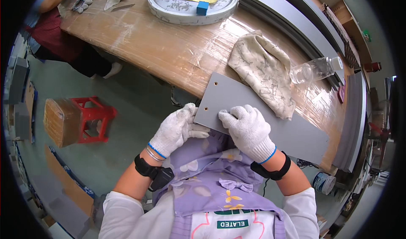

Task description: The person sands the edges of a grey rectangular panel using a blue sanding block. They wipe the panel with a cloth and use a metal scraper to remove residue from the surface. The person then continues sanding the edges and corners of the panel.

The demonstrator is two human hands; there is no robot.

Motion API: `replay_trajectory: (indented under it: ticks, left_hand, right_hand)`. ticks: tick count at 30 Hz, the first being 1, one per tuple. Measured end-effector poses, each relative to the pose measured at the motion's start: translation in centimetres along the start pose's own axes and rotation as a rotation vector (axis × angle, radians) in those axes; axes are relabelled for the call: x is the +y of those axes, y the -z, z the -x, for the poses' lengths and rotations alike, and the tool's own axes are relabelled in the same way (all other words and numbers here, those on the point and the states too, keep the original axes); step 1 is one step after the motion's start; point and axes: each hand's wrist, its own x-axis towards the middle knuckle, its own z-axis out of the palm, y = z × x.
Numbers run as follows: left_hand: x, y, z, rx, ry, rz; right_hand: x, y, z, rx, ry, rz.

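A flat grey panel with two small brass-coloured holes near its left end lies across the near edge of the table. At its left corner my left hand, in a white knitted glove, holds the near edge, with some fingers just below it. My right hand, gloved the same way, rests closed on the panel's face, to the right of the holes. Its fingers curl inward, and whatever they pinch, if anything, is hidden. Beyond the panel, partly touching it, lies a crumpled, smudged cream cloth.
A clear bottle lies beyond the cloth. Long grey profiles line the far right. A round turntable carries blue blocks. A red stool stands left on the floor. Another person works at far left.
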Motion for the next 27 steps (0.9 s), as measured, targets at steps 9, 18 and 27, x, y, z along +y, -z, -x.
replay_trajectory:
  ticks: [9,18,27]
  left_hand:
    - [-0.6,0.8,-0.3,-0.070,-0.036,-0.008]
    - [-0.9,1.4,-0.4,-0.100,-0.046,0.001]
    - [-0.7,0.6,-0.7,-0.038,-0.051,0.012]
  right_hand:
    - [-0.4,-0.3,-0.7,-0.111,0.062,0.164]
    - [-1.0,0.7,-0.3,-0.124,0.033,0.079]
    - [2.4,3.2,2.6,0.209,-0.207,-0.428]
